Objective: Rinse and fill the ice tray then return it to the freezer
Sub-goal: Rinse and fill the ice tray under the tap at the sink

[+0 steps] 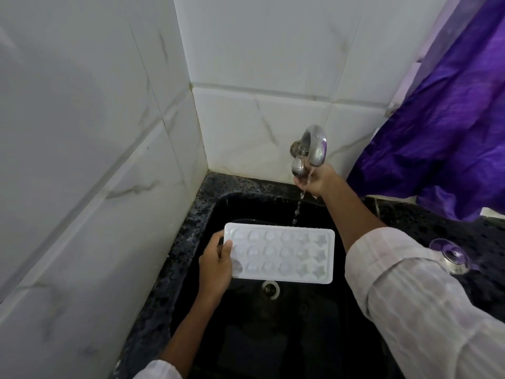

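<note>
A white ice tray (281, 253) with round and star-shaped moulds is held level over the black sink (207, 209). My left hand (216, 265) grips its left short end, thumb on top. My right hand (317, 179) reaches up to the chrome tap (314, 149) on the back wall, with its fingers around the tap's round knob. A thin stream of water (297, 206) falls from the spout and lands just behind the tray's far edge.
White marble-look tiles close in the left and back. A purple curtain (437, 138) hangs at the right. A clear upturned glass (451, 255) stands on the speckled black counter (426, 222) by my right sleeve. The drain (270, 289) lies under the tray.
</note>
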Action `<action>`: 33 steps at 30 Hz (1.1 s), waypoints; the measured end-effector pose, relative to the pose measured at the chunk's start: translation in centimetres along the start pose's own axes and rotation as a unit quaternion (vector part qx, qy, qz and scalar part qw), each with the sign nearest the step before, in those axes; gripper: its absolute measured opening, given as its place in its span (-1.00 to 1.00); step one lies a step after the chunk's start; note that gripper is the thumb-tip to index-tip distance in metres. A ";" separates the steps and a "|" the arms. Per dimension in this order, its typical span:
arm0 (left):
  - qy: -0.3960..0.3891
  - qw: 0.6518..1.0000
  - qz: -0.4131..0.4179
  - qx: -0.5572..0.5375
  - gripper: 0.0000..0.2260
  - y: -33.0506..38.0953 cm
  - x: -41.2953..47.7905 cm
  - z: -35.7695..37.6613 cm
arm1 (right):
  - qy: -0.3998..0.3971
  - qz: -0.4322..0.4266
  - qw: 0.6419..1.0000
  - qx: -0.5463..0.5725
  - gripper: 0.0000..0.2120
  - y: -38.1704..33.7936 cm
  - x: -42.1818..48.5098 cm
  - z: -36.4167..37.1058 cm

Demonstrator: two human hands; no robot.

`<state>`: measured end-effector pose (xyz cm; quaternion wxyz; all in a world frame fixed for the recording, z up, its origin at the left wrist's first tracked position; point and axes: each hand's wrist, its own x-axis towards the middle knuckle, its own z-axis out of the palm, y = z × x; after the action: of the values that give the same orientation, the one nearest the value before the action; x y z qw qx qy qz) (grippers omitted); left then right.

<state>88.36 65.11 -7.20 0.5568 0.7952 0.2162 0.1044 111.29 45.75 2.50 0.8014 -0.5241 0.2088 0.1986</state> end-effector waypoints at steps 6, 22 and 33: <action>-0.001 1.000 -0.001 -0.002 -0.81 -0.1 0.5 0.2 | 0.040 -0.057 0.990 -0.123 -0.84 1.4 -0.4 -1.6; -0.057 0.997 0.046 -0.018 -0.85 1.8 2.1 2.3 | 0.152 -0.271 0.891 -0.330 -0.92 11.6 -13.7 -14.2; -0.017 0.939 0.321 0.121 -0.89 5.2 3.0 0.1 | 0.235 -0.472 0.734 -0.427 -0.92 8.7 -14.6 -15.0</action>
<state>92.24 64.90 -2.58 0.3965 0.8856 -0.0496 0.2368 92.55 33.70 -1.65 0.4091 -0.8726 0.0097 -0.2665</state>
